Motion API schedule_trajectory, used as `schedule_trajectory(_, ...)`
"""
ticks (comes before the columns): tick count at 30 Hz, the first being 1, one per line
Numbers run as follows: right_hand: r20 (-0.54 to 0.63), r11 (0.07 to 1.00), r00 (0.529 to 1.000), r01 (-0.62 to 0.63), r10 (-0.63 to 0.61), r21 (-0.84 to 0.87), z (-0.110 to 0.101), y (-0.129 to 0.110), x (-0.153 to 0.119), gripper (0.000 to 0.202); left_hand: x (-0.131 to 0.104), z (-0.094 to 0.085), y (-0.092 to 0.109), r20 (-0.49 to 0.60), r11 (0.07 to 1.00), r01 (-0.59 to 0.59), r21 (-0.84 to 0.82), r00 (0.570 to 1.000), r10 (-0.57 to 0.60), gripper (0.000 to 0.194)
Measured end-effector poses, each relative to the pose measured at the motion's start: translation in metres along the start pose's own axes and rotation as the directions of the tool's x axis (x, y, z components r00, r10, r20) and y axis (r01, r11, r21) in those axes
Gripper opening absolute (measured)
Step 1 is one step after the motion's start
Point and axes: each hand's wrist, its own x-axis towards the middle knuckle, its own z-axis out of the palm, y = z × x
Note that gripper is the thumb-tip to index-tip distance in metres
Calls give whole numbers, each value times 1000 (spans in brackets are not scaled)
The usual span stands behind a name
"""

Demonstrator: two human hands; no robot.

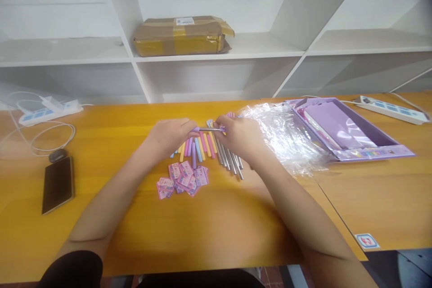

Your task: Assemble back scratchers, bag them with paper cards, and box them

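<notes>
A slim silver rod (209, 129) with purple ends is held level between my two hands, above the table. My left hand (175, 135) pinches its left, purple end. The fingers of my right hand (238, 132) close on its other end, where a purple tip shows. Below my hands lie several pastel sticks (194, 155) in purple, pink, yellow and blue. Several more silver rods (232, 162) lie in a fan under my right hand, some with striped tops partly hidden by it. In front of the sticks is a loose pile of pink and purple cards (185, 177).
Crumpled clear plastic wrap (286, 139) lies right of my right hand, against an open purple box (367, 154). A phone (58, 184) and a white power strip (50, 111) are at left; another power strip (393, 109) is at far right. A taped carton (178, 38) sits on the shelf.
</notes>
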Motion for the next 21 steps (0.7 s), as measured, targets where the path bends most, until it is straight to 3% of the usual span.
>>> schedule_trajectory(10,24,1000,1000,-17,17,-25,1,-2,2,26,4,-3,1,190,989,125,77,972,-137,49)
schedule_trajectory(21,50,999,999,0,2,-44,2,-3,2,29,6,-5,-11,186,993,102,53,976,-110,60)
